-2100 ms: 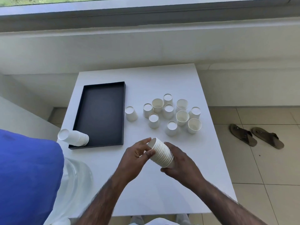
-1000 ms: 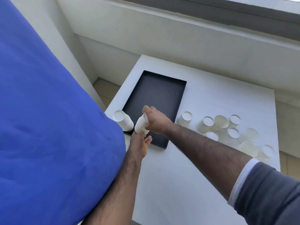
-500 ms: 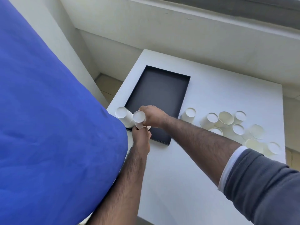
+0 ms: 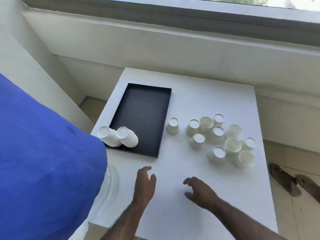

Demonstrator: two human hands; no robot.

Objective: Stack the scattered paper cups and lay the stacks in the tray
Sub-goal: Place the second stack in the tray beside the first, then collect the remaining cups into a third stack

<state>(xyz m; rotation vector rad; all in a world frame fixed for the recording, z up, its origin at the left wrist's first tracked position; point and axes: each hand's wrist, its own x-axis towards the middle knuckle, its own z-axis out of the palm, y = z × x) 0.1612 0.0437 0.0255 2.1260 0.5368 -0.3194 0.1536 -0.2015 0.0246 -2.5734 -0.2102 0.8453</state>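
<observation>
A black tray (image 4: 143, 108) lies on the left half of a white table (image 4: 190, 90). Two stacks of white paper cups lie on their sides in its near left corner: one stack (image 4: 109, 138) against the corner, the second stack (image 4: 128, 137) touching its right side. Several loose cups (image 4: 220, 135) stand scattered right of the tray, most upside down, some upright; a single upside-down cup (image 4: 172, 126) stands nearest the tray. My left hand (image 4: 144, 183) and my right hand (image 4: 199, 191) hover over the table's near part, both holding nothing, fingers apart.
A large blue cloth shape (image 4: 43, 161) fills the lower left and hides the table's left edge. A clear plastic thing (image 4: 110, 186) shows beside it. Two brown sandals (image 4: 294, 184) lie on the tiled floor at the right. A wall ledge runs behind the table.
Both hands have let go of the second stack, which now lies in the tray beside the first, and have drawn back toward me over the near table.
</observation>
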